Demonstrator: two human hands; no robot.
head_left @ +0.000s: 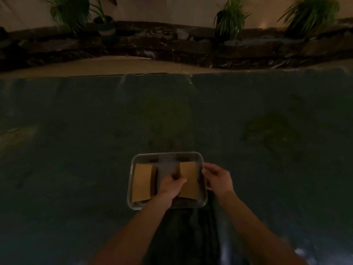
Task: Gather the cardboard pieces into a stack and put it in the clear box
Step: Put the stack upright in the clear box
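Head view, dim light: a clear box (200, 159) sits low and centre in the frame on a dark table (76, 131). Inside lie two cardboard stacks — one (142, 182) at left, one (188, 175) at right. The left hand (172, 185) pinches the right stack's edge; the right hand (216, 178) rests half-open on the box's right rim.

Dark blue-green mat (95, 121) covering the middle and lower frame, with a faint darker stain (271, 131) at right of centre. Strip of tan floor (114, 66) along its far edge. Across the top: a dark stone ledge (172, 46) bearing a potted plant (104, 22) at upper left and leafy plants (231, 18) at upper centre-right and upper right.
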